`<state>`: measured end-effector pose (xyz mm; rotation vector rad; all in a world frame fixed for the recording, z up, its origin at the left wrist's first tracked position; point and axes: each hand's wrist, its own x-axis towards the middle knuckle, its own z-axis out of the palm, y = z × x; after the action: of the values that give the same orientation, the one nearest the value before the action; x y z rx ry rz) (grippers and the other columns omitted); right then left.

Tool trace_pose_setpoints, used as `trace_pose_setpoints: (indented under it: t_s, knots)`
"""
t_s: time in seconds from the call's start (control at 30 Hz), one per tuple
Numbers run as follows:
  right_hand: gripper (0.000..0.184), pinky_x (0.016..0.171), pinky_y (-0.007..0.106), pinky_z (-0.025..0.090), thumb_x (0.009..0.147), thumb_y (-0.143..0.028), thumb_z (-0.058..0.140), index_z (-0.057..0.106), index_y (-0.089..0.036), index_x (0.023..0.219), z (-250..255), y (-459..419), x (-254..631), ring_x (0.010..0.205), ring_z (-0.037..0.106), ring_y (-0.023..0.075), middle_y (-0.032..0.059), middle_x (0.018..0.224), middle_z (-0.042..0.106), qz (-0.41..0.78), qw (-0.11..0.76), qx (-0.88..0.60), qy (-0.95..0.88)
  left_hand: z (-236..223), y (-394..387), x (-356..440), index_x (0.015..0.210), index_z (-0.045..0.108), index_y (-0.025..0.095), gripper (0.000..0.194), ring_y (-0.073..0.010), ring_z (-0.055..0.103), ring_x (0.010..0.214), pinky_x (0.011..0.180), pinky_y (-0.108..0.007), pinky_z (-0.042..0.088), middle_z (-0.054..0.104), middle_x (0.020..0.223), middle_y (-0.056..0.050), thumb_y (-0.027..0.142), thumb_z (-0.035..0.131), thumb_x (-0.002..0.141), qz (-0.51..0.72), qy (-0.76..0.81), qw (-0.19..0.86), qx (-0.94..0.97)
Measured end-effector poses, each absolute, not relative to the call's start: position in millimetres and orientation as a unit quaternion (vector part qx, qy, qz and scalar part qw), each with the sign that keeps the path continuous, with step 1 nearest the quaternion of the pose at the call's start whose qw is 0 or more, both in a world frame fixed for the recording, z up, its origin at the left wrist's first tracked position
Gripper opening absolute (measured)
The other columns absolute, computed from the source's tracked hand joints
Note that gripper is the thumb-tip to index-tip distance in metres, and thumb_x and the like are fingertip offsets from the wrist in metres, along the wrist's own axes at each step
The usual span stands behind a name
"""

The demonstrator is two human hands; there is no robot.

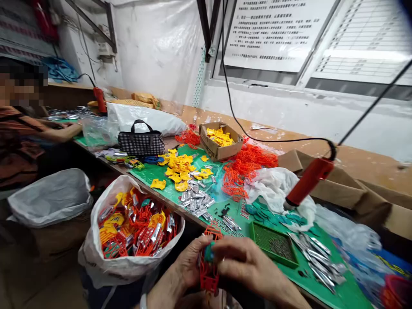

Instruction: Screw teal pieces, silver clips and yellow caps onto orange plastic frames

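Observation:
Just over the table's front edge, my left hand [189,262] grips an orange-red plastic lattice frame [209,281] held upright. A small teal plastic piece [209,252] sits against the frame's middle. My right hand [246,262] has its fingers curled around that teal piece from the right. The fingertips partly cover both parts. Closest to my hands on the table are silver strips [231,223] and small black bits [224,211]. To the right lies a green tray [273,244] with many tiny metal parts, probably screws.
A white sack [93,253] of assembled red, yellow and silver pieces stands left. On the green table are yellow parts [178,167], red frames [247,163], and a cardboard box [222,150]. A red electric screwdriver [309,182] hangs right. Another person [19,141] sits far left.

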<state>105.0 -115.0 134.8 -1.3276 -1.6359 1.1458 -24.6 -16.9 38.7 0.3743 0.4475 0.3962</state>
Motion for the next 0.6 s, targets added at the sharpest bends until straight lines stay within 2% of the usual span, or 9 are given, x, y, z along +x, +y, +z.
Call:
trace_pose_setpoints:
  t_s: [0.07, 0.13, 0.27, 0.33, 0.47, 0.53, 0.6]
  knots:
    - [0.027, 0.072, 0.027, 0.05, 0.086, -0.037, 0.056, 0.068, -0.017, 0.1, 120.5, -84.7, 130.6, 0.083, 0.064, 0.018, 0.004, 0.092, 0.07, 0.415, 0.371, -0.611, -0.563, 36.6, -13.6, -25.3, 0.085, 0.068, 0.011, 0.018, -0.0125, 0.059, 0.051, 0.05, -0.022, 0.045, 0.068, 0.065, -0.002, 0.021, 0.072, 0.072, 0.206, 0.241, 0.93, 0.187]
    - [0.029, 0.066, 0.026, 0.049, 0.085, -0.036, 0.055, 0.066, -0.015, 0.1, 106.3, -54.4, 155.1, 0.077, 0.063, 0.017, 0.0038, 0.085, 0.069, 0.369, 0.342, -0.669, -0.547, 37.5, -9.5, -24.9, 0.09, 0.068, 0.011, 0.023, -0.0098, 0.056, 0.048, 0.046, -0.02, 0.042, 0.066, 0.065, 0.0, 0.017, 0.072, 0.068, 0.23, 0.249, 0.919, 0.2]
    - [0.024, 0.061, 0.026, 0.049, 0.087, -0.032, 0.054, 0.066, -0.012, 0.094, 87.6, 13.8, 186.6, 0.069, 0.062, 0.0149, 0.0021, 0.076, 0.065, 0.327, 0.288, -0.692, -0.576, 42.6, -0.8, -23.9, 0.092, 0.067, 0.013, 0.026, -0.0103, 0.059, 0.052, 0.051, -0.021, 0.047, 0.067, 0.07, -0.001, 0.014, 0.072, 0.067, 0.26, 0.244, 0.906, 0.228]
    - [0.024, 0.067, 0.03, 0.052, 0.089, -0.034, 0.057, 0.065, -0.012, 0.096, 82.7, 53.8, 193.0, 0.075, 0.063, 0.0159, 0.0029, 0.085, 0.066, 0.282, 0.262, -0.707, -0.593, 41.9, 4.0, -24.0, 0.092, 0.068, 0.013, 0.028, -0.0124, 0.06, 0.054, 0.053, -0.024, 0.05, 0.068, 0.07, -0.002, 0.014, 0.074, 0.065, 0.273, 0.239, 0.902, 0.235]
    - [0.032, 0.087, 0.043, 0.052, 0.091, -0.034, 0.058, 0.057, -0.016, 0.117, 77.9, 134.7, 196.4, 0.104, 0.06, 0.0219, 0.0088, 0.121, 0.059, 0.169, 0.221, -0.749, -0.601, 30.6, 15.3, -26.6, 0.102, 0.068, 0.014, 0.043, -0.018, 0.067, 0.063, 0.062, -0.028, 0.052, 0.073, 0.077, -0.005, 0.018, 0.082, 0.061, 0.281, 0.241, 0.895, 0.247]
    - [0.034, 0.091, 0.046, 0.051, 0.092, -0.033, 0.057, 0.056, -0.017, 0.122, 78.0, 169.1, 197.2, 0.109, 0.058, 0.0235, 0.0099, 0.127, 0.056, 0.129, 0.203, -0.762, -0.601, 24.8, 22.0, -28.3, 0.106, 0.068, 0.013, 0.053, -0.0198, 0.07, 0.073, 0.069, -0.027, 0.051, 0.075, 0.086, -0.009, 0.018, 0.087, 0.057, 0.276, 0.245, 0.89, 0.267]
    - [0.036, 0.093, 0.047, 0.05, 0.091, -0.033, 0.058, 0.054, -0.018, 0.124, 79.8, 196.7, 198.8, 0.112, 0.057, 0.0245, 0.0101, 0.129, 0.055, 0.105, 0.185, -0.768, -0.604, 22.9, 29.2, -28.6, 0.104, 0.07, 0.013, 0.052, -0.0219, 0.071, 0.08, 0.076, -0.027, 0.05, 0.076, 0.09, -0.009, 0.021, 0.088, 0.056, 0.261, 0.249, 0.884, 0.296]
